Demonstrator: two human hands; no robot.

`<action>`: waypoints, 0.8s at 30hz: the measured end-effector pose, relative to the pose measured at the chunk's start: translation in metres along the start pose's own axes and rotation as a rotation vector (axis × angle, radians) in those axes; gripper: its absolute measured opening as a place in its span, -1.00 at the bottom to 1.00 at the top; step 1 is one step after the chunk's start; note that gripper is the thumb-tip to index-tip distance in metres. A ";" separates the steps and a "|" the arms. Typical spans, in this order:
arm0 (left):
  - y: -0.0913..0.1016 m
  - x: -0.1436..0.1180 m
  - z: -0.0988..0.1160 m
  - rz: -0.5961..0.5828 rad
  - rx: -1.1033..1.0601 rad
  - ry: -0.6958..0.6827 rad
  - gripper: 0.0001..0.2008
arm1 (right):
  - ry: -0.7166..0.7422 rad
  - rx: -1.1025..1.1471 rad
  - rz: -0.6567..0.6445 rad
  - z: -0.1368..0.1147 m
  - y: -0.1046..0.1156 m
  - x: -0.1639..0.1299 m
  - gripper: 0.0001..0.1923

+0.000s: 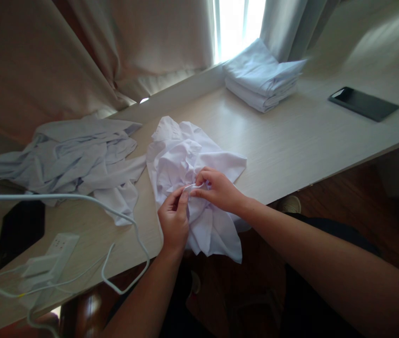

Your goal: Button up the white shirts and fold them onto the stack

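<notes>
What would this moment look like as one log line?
left hand: pinching white garment | right hand: pinching same garment | garment: crumpled on table edge

A heap of crumpled pale garments (75, 157) lies on the worktop (291, 136) at the left. A folded stack of white cloth (262, 77) sits by the curtains (79, 51). A dark phone (363, 103) lies far right. A white power strip (49, 260) with cables (129, 220) rests near the front edge.

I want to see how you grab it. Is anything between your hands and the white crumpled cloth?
No. Both the left hand and the right hand already pinch the white cloth directly, at the table edge.
</notes>
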State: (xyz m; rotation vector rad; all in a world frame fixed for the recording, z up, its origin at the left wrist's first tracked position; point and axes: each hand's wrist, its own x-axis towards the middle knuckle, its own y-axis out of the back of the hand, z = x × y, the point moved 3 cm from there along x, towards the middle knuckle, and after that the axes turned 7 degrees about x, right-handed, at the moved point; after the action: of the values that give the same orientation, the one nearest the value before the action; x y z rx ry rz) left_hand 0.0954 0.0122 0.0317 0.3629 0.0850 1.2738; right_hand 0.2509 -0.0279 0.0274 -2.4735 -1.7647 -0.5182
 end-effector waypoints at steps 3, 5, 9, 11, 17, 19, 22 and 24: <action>-0.001 0.000 0.001 -0.002 -0.001 0.003 -0.75 | 0.005 -0.011 -0.003 -0.001 0.000 0.000 -0.74; -0.001 -0.001 0.002 -0.002 0.000 0.005 -0.75 | 0.009 -0.020 -0.006 -0.001 0.001 0.000 -0.75; -0.002 -0.001 0.002 -0.013 0.008 -0.004 -0.75 | 0.016 -0.046 -0.013 -0.002 0.001 0.000 -0.77; -0.002 -0.001 0.002 -0.020 0.016 -0.012 -0.76 | 0.020 -0.051 -0.016 -0.002 0.001 0.000 -0.79; -0.002 -0.001 0.003 -0.030 0.019 -0.028 -0.77 | 0.004 -0.016 -0.018 -0.001 0.001 -0.001 -0.79; -0.002 -0.001 0.003 -0.036 0.018 -0.031 -0.77 | 0.001 0.009 -0.019 -0.002 0.002 -0.002 -0.77; -0.002 -0.001 0.004 -0.039 0.016 -0.023 -0.76 | 0.013 0.020 -0.046 -0.004 0.002 -0.002 -0.81; -0.003 -0.001 0.003 -0.039 0.011 -0.019 -0.76 | 0.019 0.012 -0.059 -0.005 0.002 -0.002 -0.87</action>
State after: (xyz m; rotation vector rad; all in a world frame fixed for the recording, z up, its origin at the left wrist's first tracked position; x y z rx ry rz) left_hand 0.0983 0.0095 0.0337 0.3811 0.0825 1.2317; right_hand 0.2513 -0.0318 0.0313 -2.4071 -1.8326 -0.5315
